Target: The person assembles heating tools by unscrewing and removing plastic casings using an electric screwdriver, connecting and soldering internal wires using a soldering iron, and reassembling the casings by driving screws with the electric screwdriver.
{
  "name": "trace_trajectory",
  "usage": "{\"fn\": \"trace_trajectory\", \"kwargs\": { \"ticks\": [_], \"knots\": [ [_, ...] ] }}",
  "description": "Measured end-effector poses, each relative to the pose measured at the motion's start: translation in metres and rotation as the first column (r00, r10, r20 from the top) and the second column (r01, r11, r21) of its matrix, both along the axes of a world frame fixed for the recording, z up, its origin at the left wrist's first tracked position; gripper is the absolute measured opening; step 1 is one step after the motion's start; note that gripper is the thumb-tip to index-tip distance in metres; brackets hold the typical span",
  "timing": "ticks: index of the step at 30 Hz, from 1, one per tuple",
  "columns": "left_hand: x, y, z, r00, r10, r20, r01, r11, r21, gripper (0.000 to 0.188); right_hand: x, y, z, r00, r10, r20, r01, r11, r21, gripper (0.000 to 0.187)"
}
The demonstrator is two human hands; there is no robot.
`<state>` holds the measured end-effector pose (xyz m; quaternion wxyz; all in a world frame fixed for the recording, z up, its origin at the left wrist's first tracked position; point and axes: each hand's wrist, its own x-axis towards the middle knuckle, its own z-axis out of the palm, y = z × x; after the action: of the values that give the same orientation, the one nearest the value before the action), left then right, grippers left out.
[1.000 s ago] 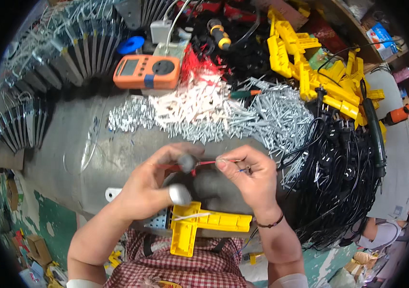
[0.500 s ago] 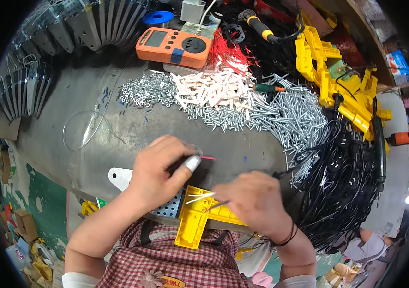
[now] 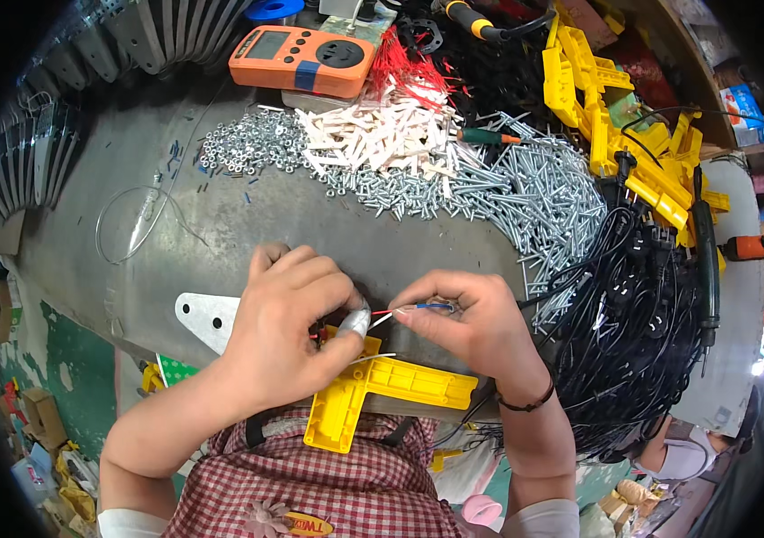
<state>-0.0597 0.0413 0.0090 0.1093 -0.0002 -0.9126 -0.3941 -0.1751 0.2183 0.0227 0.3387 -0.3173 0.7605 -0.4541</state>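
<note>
My left hand (image 3: pixel 288 327), its thumb wrapped in white, is closed in a pinch over the near edge of the bench. A thin red wire (image 3: pixel 382 312) runs from its fingertips to my right hand (image 3: pixel 476 325), which pinches it. Beside the red wire is a thin white sleeve (image 3: pixel 381 321); a blue wire (image 3: pixel 436 307) shows at my right fingers. Under my hands lies a yellow plastic shell half (image 3: pixel 335 421), its ribbed inside facing up. A flat metal plate (image 3: pixel 207 321) with holes is partly hidden behind my left hand.
Piles of nuts (image 3: pixel 252 143), white sleeves (image 3: pixel 368 134) and screws (image 3: pixel 543 197) lie across the bench. An orange meter (image 3: pixel 301 61) stands behind them. Yellow shells (image 3: pixel 646 170) and black power cords (image 3: pixel 633 314) are heaped at right. Metal blades (image 3: pixel 37 157) stand at far left.
My right hand has moved up and inward, meeting the red wire at my left fingertips. The white pieces it carried are now near the left hand. The view has shifted slightly.
</note>
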Motion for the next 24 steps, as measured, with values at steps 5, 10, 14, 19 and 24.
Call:
{"fn": "trace_trajectory", "kwargs": {
  "ticks": [5,10,14,19,24],
  "knots": [
    [0.004,0.011,0.006,0.993,0.047,-0.105,-0.044,0.999,0.027,0.018,0.003,-0.001,-0.002,0.995,-0.017,0.100,0.021,0.999,-0.031,0.016],
    [0.001,0.005,0.012,0.980,0.022,0.198,-0.097,0.920,0.380,0.017,0.010,0.003,-0.007,0.949,-0.149,0.278,0.216,0.950,-0.227,0.016],
    [-0.002,0.000,0.019,0.904,-0.030,0.427,-0.265,0.744,0.613,0.013,0.009,0.010,-0.013,0.965,-0.142,0.221,0.172,0.977,-0.123,0.012],
    [-0.002,0.000,0.019,0.901,-0.032,0.434,-0.275,0.731,0.625,0.015,0.011,0.006,-0.007,0.978,-0.080,0.194,0.111,0.982,-0.155,0.010],
    [-0.002,0.002,0.014,0.933,0.023,0.359,-0.265,0.719,0.642,0.018,0.009,0.008,-0.005,0.985,-0.041,0.165,0.066,0.987,-0.149,0.011]
  ]
}}
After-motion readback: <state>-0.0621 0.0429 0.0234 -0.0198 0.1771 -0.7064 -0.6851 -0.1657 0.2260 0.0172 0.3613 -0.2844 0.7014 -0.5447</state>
